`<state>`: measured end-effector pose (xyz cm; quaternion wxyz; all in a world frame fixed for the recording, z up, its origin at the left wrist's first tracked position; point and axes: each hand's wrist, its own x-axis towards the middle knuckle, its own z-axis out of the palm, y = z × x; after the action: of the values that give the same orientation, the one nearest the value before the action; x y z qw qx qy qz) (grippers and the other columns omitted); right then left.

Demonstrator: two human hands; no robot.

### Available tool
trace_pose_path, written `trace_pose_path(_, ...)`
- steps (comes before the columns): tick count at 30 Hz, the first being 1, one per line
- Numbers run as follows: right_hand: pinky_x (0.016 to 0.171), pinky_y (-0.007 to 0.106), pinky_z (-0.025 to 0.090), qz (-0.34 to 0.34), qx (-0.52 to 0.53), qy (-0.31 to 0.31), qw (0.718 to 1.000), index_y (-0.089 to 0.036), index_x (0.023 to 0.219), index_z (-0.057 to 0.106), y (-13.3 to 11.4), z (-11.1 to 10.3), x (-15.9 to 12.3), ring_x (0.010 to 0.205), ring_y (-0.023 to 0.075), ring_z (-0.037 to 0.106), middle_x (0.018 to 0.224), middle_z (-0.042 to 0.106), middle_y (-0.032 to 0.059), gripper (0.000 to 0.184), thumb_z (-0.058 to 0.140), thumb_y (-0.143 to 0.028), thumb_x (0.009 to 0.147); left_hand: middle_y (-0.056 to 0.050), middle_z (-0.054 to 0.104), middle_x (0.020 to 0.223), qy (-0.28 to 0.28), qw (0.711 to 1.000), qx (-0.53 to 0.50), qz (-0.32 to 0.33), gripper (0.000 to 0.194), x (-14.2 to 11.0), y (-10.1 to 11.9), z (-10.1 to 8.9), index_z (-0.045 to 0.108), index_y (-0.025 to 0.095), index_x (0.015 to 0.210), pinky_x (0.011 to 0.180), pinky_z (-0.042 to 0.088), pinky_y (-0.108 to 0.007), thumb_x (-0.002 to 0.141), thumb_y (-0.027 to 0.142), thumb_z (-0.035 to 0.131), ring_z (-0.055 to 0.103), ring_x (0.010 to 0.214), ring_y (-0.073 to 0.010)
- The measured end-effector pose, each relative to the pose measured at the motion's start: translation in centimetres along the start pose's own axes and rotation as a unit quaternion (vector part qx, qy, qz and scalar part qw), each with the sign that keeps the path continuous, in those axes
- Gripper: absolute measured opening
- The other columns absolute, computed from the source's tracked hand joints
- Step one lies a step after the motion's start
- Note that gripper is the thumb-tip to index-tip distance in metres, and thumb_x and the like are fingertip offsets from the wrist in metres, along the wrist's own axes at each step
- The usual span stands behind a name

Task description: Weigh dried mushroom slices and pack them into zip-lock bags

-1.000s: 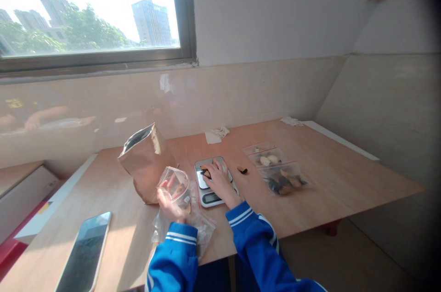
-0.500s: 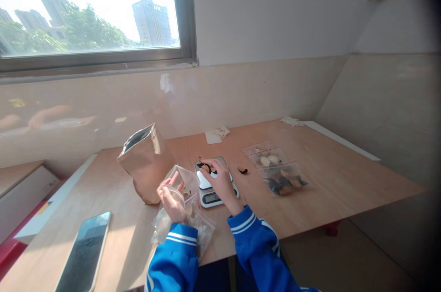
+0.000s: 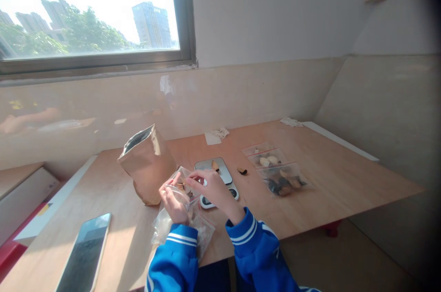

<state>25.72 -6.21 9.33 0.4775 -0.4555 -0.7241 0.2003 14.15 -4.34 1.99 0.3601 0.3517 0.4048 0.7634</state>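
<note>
My left hand [image 3: 174,201] grips a small clear zip bag [image 3: 182,186] by its mouth, just left of a small kitchen scale [image 3: 217,175]. My right hand [image 3: 212,190] is at the bag's opening, fingers pinched together; what they hold is too small to make out. One pale piece [image 3: 215,165] lies on the scale's platform. A brown paper bag [image 3: 146,163] stands open just beyond my left hand. More clear bags [image 3: 203,230] lie under my left wrist.
Filled zip bags [image 3: 280,176] lie right of the scale, with a dark loose piece [image 3: 242,171] between them. A phone [image 3: 84,253] rests at the table's near left. Crumpled paper [image 3: 217,135] sits by the wall. The wooden table's edge [image 3: 379,200] runs at right.
My right hand left the scale's platform and came back left to the mouth of the clear bag. The dark bits on the scale are gone; one pale piece stays there.
</note>
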Motion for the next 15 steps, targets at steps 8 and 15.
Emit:
trace_pose_path(8, 0.081, 0.034, 0.042, 0.014, -0.047, 0.094, 0.994, -0.025, 0.091, 0.07, -0.9, 0.3, 0.9, 0.084, 0.0193, 0.06, 0.085, 0.069, 0.0028, 0.022, 0.055, -0.04, 0.091, -0.014, 0.069, 0.109, 0.003, 1.0, 0.008, 0.005, 0.03, 0.0, -0.3, -0.1, 0.048, 0.018, 0.103, 0.095, 0.046, -0.045, 0.092, 0.044, 0.038, 0.061, 0.11, -0.0248)
trace_pose_path(15, 0.086, 0.035, 0.042, 0.02, -0.073, 0.127, 0.989, -0.024, 0.098, 0.066, 1.4, 0.6, 0.9, 0.092, 0.0204, 0.06, 0.095, 0.068, 0.0041, 0.022, 0.047, -0.033, 0.095, -0.015, 0.068, 0.111, 0.009, 1.0, -0.005, 0.002, 0.03, -0.1, -0.2, 0.0, 0.049, 0.019, 0.103, 0.09, 0.051, -0.044, 0.092, 0.045, 0.038, 0.062, 0.109, -0.0251)
